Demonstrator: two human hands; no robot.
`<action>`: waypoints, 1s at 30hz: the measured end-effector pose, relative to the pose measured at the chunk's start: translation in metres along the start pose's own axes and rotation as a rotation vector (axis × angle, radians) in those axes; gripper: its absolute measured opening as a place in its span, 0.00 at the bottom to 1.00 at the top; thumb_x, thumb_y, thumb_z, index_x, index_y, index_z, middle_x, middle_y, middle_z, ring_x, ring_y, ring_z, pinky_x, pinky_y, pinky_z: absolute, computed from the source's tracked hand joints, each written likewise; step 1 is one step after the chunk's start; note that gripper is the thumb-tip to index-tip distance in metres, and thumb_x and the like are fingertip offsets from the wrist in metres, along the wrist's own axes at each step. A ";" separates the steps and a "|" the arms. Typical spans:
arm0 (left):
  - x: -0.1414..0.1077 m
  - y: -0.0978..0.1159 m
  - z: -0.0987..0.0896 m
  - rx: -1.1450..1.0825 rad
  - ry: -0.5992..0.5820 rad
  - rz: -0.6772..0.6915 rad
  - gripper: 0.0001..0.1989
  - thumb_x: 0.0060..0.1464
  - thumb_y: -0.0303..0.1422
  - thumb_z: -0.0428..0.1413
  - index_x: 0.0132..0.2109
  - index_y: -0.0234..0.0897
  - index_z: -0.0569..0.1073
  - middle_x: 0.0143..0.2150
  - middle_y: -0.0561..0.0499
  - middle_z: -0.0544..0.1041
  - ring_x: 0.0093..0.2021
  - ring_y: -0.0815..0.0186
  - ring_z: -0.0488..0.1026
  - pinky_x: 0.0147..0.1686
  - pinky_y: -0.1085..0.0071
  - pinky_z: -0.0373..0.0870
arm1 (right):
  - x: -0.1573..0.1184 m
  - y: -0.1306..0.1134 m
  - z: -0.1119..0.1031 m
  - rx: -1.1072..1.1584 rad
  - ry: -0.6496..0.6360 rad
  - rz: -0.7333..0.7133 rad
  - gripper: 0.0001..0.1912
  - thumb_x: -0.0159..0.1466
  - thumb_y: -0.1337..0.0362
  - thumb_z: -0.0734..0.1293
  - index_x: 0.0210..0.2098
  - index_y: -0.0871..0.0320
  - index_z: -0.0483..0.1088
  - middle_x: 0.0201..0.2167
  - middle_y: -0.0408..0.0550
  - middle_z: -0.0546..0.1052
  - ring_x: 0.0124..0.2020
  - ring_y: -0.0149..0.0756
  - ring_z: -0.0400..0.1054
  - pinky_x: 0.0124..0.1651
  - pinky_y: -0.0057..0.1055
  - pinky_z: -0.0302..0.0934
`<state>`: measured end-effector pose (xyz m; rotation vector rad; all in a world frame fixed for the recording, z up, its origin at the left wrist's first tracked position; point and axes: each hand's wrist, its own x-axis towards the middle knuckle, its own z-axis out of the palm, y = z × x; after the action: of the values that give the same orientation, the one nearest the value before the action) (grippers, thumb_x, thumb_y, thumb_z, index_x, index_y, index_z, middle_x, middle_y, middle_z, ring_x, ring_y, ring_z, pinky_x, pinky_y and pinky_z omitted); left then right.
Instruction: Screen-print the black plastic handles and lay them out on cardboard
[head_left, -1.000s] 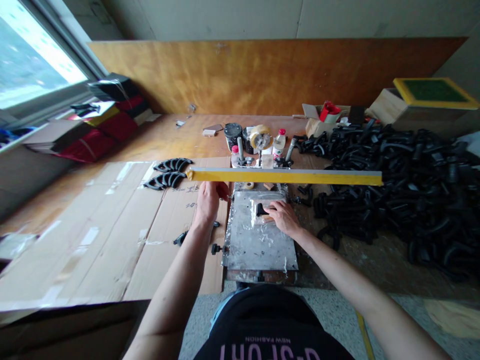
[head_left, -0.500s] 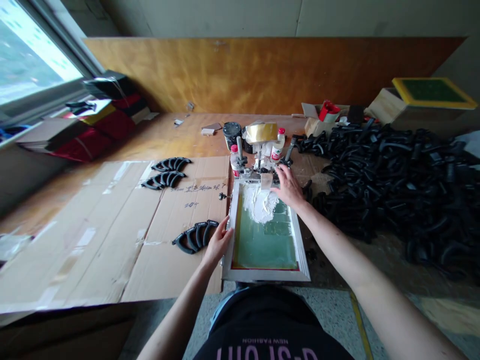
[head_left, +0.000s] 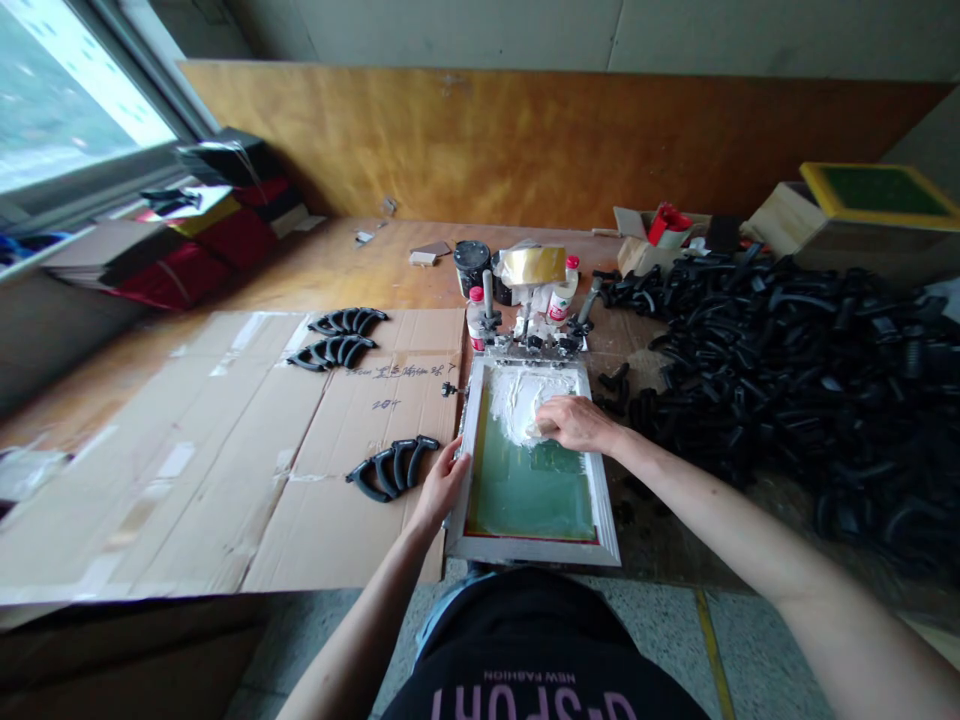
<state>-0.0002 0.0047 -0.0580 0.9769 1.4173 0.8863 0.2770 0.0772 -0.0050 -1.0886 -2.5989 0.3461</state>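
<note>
A metal-framed screen (head_left: 525, 500) with green mesh lies in front of me, clamped at its far end to a metal fixture (head_left: 532, 350). White paste (head_left: 517, 395) is smeared over the mesh's far half. My right hand (head_left: 577, 424) is closed on a small pale scraper (head_left: 541, 424), which touches the near edge of the paste. At the frame's left edge, my left hand (head_left: 445, 482) grips the frame, its fingers partly hidden. Left of it, curved black parts (head_left: 390, 470) lie on flattened cardboard (head_left: 315, 540).
A large heap of black parts (head_left: 765, 350) covers the right side. Behind the fixture stand red-capped bottles (head_left: 559, 298) and a black jar (head_left: 472, 268). More black parts (head_left: 334, 350) lie on the cardboard further back. Boxes and a yellow-framed screen (head_left: 885, 190) sit at the back right.
My right hand has moved from the fixture down over the mesh and closed on the scraper, which has moved nearer. My left hand remains at the frame's left edge.
</note>
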 end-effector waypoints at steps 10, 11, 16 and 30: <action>0.000 0.001 -0.004 0.014 -0.017 -0.011 0.36 0.51 0.49 0.58 0.63 0.35 0.65 0.37 0.47 0.79 0.36 0.62 0.76 0.34 0.71 0.70 | -0.004 -0.004 0.020 0.011 0.137 0.002 0.10 0.60 0.73 0.65 0.39 0.56 0.75 0.35 0.48 0.77 0.42 0.40 0.68 0.46 0.34 0.61; -0.001 0.003 -0.005 0.020 -0.025 -0.008 0.36 0.52 0.50 0.58 0.63 0.35 0.65 0.36 0.48 0.79 0.35 0.62 0.76 0.33 0.71 0.70 | 0.004 -0.001 0.014 0.016 0.156 0.052 0.08 0.61 0.70 0.67 0.39 0.55 0.75 0.35 0.47 0.77 0.41 0.39 0.68 0.45 0.33 0.61; -0.016 0.041 -0.011 0.025 -0.042 0.012 0.36 0.51 0.51 0.57 0.63 0.42 0.64 0.33 0.53 0.77 0.29 0.66 0.72 0.28 0.74 0.67 | 0.048 0.032 -0.024 0.000 0.299 0.336 0.28 0.58 0.62 0.72 0.57 0.48 0.68 0.39 0.44 0.79 0.37 0.37 0.71 0.41 0.30 0.62; 0.011 0.152 0.030 -0.411 0.065 0.374 0.25 0.57 0.52 0.50 0.51 0.38 0.67 0.37 0.48 0.77 0.36 0.66 0.75 0.31 0.72 0.71 | -0.039 0.049 0.038 0.081 0.299 0.406 0.17 0.56 0.67 0.73 0.46 0.59 0.74 0.40 0.48 0.79 0.43 0.36 0.70 0.49 0.34 0.65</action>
<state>0.0412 0.0701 0.0763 0.9114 1.0567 1.4327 0.3212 0.0790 -0.0631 -1.5096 -2.0812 0.3425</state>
